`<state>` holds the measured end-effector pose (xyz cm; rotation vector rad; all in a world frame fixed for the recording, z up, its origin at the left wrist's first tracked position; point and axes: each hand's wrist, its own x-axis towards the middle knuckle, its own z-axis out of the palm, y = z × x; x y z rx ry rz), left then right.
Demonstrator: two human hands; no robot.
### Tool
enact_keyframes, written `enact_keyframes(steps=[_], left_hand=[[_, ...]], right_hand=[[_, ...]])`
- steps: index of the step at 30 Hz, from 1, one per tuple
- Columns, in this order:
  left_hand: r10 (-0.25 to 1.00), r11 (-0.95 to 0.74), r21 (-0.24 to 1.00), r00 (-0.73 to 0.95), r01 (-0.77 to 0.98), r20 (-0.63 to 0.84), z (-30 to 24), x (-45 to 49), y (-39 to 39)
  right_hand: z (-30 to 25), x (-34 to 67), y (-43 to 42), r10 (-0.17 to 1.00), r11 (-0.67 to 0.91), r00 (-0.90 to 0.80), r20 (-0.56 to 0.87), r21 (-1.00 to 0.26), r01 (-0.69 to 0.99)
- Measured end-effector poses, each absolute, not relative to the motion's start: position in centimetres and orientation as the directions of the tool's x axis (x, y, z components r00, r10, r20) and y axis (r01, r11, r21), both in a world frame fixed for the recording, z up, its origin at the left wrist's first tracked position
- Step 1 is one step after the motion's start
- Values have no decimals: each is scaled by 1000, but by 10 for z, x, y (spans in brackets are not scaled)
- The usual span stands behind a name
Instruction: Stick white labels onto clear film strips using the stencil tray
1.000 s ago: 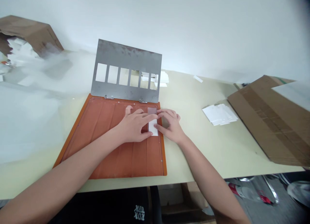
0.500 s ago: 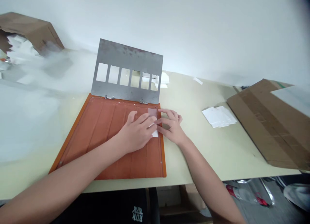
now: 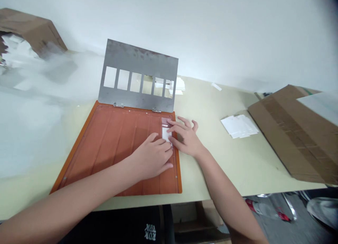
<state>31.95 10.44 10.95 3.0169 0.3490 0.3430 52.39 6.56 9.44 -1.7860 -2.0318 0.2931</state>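
A brown-orange board (image 3: 116, 142) lies on the pale table, with a grey metal plate (image 3: 138, 76) hinged upright at its far edge; the plate has several rectangular windows. A small white card in a clear sleeve (image 3: 166, 131) lies in the board's rightmost groove. My left hand (image 3: 154, 157) rests flat on the board just below the card, fingertips on its near end. My right hand (image 3: 185, 136) lies with spread fingers at the card's right side, fingertips pressing on it.
A stack of white cards (image 3: 239, 126) lies to the right on the table (image 3: 224, 159). A flattened cardboard box (image 3: 298, 131) is at the far right. Another cardboard box (image 3: 29, 27) and white packing material (image 3: 29, 96) fill the left. More white cards (image 3: 176, 85) lie behind the plate.
My left hand has slid back toward me along the groove, uncovering more of the card. My right hand's fingers have moved onto the card's upper part.
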Motion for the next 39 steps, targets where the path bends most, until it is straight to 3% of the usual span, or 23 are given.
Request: enact_keyframes(steps=[7,14,18,26,39], left_hand=[[254,-966,101,950,239,183,111,319,101],[272,-958,133,951,253,149,112,319,99],[285,-955,132,947,267,146,110,319,97],[301,-952,116,939,285,168,109,318,93],[300,-953,59,906,296,299,107,317,90]], right_hand=[[88,521,67,937,248,-79,341,-490,836],[79,520,78,791,394,-18,612,-487,780],[80,521,76,802,407,-60,594,-471,783],[86,526,67,798,526,-329,505,-318,788],[90,530,64,785,554,-392,480,-259,791]])
